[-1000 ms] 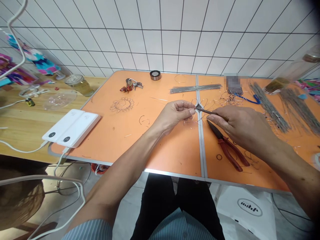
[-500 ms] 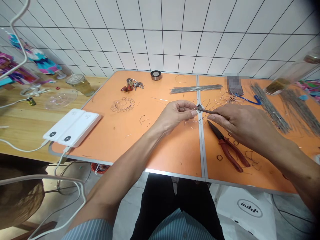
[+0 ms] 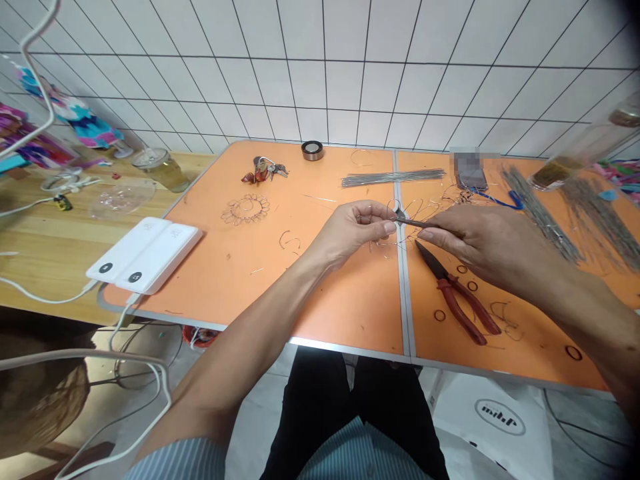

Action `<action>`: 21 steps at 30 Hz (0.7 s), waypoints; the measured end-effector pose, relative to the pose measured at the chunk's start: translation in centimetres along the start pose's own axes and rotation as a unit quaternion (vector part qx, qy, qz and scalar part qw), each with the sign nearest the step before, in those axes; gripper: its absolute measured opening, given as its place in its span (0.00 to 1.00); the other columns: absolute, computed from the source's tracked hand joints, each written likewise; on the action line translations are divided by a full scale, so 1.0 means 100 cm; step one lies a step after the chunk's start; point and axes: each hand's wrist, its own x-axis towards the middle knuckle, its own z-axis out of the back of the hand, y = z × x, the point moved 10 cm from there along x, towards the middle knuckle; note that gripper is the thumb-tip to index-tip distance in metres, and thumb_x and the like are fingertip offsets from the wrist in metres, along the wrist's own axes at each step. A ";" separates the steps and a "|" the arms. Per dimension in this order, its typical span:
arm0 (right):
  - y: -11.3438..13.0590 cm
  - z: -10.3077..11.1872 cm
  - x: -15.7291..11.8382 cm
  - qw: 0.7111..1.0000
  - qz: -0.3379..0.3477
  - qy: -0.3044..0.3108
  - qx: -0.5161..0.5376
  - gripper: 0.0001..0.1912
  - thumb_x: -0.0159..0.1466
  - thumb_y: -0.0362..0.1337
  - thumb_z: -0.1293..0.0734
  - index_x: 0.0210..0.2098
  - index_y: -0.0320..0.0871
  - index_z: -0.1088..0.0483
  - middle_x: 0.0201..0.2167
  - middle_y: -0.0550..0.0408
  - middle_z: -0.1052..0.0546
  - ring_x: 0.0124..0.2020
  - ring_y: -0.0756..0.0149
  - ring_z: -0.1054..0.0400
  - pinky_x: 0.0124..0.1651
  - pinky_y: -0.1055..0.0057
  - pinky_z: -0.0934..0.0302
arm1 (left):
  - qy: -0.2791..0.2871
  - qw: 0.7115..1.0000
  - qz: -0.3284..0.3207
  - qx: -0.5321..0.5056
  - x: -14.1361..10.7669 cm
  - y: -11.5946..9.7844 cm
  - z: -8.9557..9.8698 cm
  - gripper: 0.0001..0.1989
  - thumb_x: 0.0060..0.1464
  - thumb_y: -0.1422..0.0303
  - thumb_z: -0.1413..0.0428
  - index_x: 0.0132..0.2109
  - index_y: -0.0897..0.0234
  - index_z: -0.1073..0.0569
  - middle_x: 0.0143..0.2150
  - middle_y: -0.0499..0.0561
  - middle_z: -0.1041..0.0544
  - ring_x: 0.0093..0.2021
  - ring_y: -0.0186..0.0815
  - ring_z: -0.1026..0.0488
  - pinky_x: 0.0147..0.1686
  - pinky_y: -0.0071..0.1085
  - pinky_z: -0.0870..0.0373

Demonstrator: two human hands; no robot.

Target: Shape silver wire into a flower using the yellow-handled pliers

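Note:
Over the table's middle seam, my left hand (image 3: 360, 227) is closed, thumb against fingers, on a piece of thin bent wire (image 3: 413, 208) whose loops fan out beyond the fingertips. My right hand (image 3: 473, 235) grips a slim dark rod-like tool (image 3: 417, 223) from above; its tip reaches the wire at my left fingertips. The tool's other end is hidden in my palm. Just below the right hand lie pliers (image 3: 457, 293) with red handles, jaws slightly apart. A flower-like ring of looped wire (image 3: 246, 209) rests at the left.
Straight wires (image 3: 393, 177) lie at the back, with more wire bundles (image 3: 543, 213) at the right. A tape roll (image 3: 313, 151), keys (image 3: 270, 169), a phone (image 3: 471, 172) and a tilted-looking glass bottle (image 3: 555, 170) stand around. A white power bank (image 3: 145, 255) overlaps the left edge.
My right hand and forearm have shifted very slightly, uncovering a small dark ring near the table's right front edge. The left hand keeps its hold on the wire.

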 end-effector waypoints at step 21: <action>0.009 0.007 0.002 0.997 -0.003 0.053 0.060 0.33 0.79 0.64 0.41 0.26 0.50 0.35 0.19 0.56 0.32 0.24 0.59 0.39 0.34 0.58 0.52 | 0.005 0.998 -0.064 0.020 0.000 -0.011 -0.005 0.21 0.47 0.61 0.17 0.41 0.64 0.15 0.33 0.47 0.17 0.32 0.28 0.23 0.35 0.28 0.25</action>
